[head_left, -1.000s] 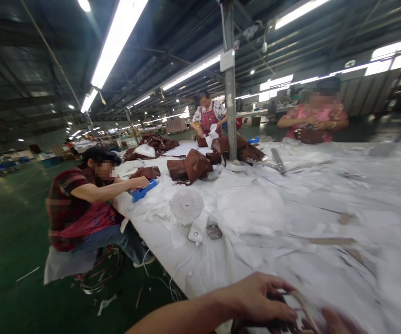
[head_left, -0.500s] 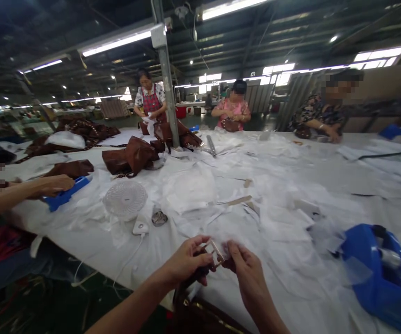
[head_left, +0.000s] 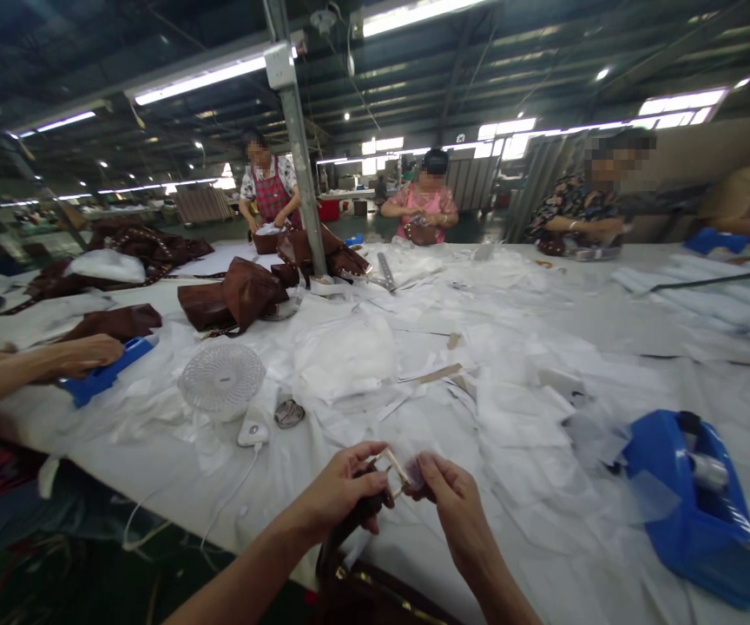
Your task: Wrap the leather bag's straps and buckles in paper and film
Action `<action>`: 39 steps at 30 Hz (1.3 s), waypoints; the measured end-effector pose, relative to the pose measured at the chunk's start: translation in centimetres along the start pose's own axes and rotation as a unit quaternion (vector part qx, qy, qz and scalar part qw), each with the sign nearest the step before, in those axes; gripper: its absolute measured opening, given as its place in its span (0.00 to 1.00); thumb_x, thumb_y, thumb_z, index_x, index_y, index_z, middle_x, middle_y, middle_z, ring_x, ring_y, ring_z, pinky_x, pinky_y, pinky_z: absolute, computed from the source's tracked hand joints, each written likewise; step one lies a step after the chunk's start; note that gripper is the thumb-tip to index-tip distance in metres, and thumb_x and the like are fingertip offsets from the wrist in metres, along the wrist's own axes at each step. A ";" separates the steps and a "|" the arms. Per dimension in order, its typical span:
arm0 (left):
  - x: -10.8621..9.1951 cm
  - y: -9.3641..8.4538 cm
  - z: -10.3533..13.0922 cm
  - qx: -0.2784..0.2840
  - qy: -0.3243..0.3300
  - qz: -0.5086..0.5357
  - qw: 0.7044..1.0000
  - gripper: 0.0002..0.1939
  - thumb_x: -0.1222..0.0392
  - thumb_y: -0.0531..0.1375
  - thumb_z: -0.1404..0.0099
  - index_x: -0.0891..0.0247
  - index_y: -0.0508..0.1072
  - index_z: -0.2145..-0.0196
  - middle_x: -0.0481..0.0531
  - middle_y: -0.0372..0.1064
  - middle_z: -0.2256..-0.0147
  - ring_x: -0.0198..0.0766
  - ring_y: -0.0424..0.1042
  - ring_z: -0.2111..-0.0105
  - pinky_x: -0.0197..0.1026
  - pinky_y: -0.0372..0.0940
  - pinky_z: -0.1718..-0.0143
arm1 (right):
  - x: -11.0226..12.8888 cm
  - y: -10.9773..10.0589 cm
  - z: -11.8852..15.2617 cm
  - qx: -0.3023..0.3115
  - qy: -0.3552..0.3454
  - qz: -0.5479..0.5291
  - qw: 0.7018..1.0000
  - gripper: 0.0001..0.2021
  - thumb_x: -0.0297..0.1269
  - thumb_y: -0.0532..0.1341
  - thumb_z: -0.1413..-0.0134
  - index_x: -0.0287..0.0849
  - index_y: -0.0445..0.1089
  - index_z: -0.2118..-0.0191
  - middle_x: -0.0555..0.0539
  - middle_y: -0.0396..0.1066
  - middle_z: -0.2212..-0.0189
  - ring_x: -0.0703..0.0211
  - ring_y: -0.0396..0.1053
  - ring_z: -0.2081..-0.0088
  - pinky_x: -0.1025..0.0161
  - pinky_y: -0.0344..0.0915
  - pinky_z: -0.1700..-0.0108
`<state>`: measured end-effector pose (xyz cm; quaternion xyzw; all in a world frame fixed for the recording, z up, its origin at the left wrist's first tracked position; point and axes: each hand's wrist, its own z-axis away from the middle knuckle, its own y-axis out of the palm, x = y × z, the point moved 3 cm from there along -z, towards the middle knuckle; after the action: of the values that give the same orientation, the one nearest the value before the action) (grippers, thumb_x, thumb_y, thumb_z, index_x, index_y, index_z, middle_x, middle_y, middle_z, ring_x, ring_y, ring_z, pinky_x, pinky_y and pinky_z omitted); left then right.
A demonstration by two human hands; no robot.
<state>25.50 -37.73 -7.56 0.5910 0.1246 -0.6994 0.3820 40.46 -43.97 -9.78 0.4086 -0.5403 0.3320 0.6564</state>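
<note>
My left hand (head_left: 342, 490) is closed around a brown strap (head_left: 334, 542) fitted with a gold rectangular buckle (head_left: 396, 469). The buckle's frame sticks out past the fingertips, toward my other hand. My right hand (head_left: 457, 499) pinches thumb against fingers just right of the buckle. A blurred bit of thin translucent film (head_left: 416, 469) shows at those fingertips; whether a strap end is in them too is unclear. Below my hands, a dark brown bag (head_left: 375, 595) with gold-coloured trim lies at the near table edge, partly cut off by the frame.
Loose white sheets and film cover much of the table (head_left: 271, 495). A blue tape dispenser (head_left: 687, 529) stands at right, a white fan (head_left: 222, 379) and a clear tape roll (head_left: 289, 414) at left. Brown bags (head_left: 238, 295) lie by a metal post (head_left: 303, 165). Several co-workers surround the table.
The whole view has shifted slightly, moving the table items left. My hands keep nearly the same hold at the buckle. The co-worker's hand at left remains on a blue dispenser.
</note>
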 end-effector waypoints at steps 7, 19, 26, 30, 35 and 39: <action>-0.4 0.5 0.1 0.008 0.016 0.018 1.000 0.22 0.52 0.67 0.48 0.66 0.66 0.60 0.52 0.70 0.72 0.34 0.68 0.76 0.32 0.66 0.82 | 0.4 0.6 0.2 0.025 0.003 -0.009 1.000 0.24 0.57 0.64 0.55 0.37 0.72 0.78 0.47 0.70 0.82 0.60 0.65 0.78 0.64 0.63 0.73; 0.3 -0.2 0.0 -0.114 0.032 -0.015 0.993 0.17 0.51 0.61 0.43 0.63 0.62 0.64 0.46 0.68 0.74 0.27 0.63 0.84 0.31 0.63 0.85 | 0.8 1.0 2.4 -0.146 -0.103 0.075 0.981 0.26 0.45 0.71 0.61 0.42 0.69 0.55 0.48 0.75 0.72 0.56 0.71 0.71 0.63 0.65 0.66; 0.4 1.5 0.1 -0.118 0.068 -0.115 0.984 0.12 0.52 0.57 0.40 0.64 0.63 0.65 0.47 0.66 0.72 0.27 0.64 0.84 0.29 0.63 0.86 | 0.9 1.6 2.4 -0.086 -0.269 0.261 0.923 0.09 0.40 0.59 0.44 0.43 0.75 0.66 0.48 0.76 0.72 0.58 0.73 0.72 0.65 0.67 0.67; 0.5 1.5 0.2 -0.112 0.069 -0.094 0.987 0.11 0.54 0.57 0.40 0.63 0.62 0.66 0.46 0.66 0.72 0.26 0.64 0.84 0.29 0.63 0.86 | 0.1 1.0 2.0 -0.095 -0.292 0.289 0.907 0.09 0.39 0.57 0.41 0.43 0.73 0.66 0.51 0.74 0.77 0.62 0.72 0.76 0.69 0.65 0.72; 0.6 1.3 0.3 -0.097 0.075 -0.045 0.992 0.11 0.55 0.59 0.41 0.63 0.62 0.66 0.45 0.66 0.74 0.26 0.63 0.85 0.30 0.64 0.86 | 0.5 1.0 1.8 -0.082 -0.341 0.345 0.871 0.10 0.37 0.53 0.38 0.42 0.68 0.69 0.52 0.69 0.80 0.64 0.68 0.79 0.69 0.61 0.75; 1.0 1.8 0.3 -0.104 0.089 0.004 0.991 0.12 0.55 0.60 0.41 0.63 0.62 0.67 0.46 0.68 0.72 0.27 0.64 0.84 0.31 0.64 0.85 | 0.7 1.9 2.1 -0.100 -0.381 0.354 0.849 0.10 0.36 0.51 0.37 0.42 0.65 0.69 0.51 0.67 0.78 0.63 0.67 0.77 0.68 0.61 0.72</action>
<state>26.51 -39.50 -7.92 0.6082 0.2280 -0.6260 0.4316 37.97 -45.01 -8.55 0.2166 -0.8860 0.3044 0.2746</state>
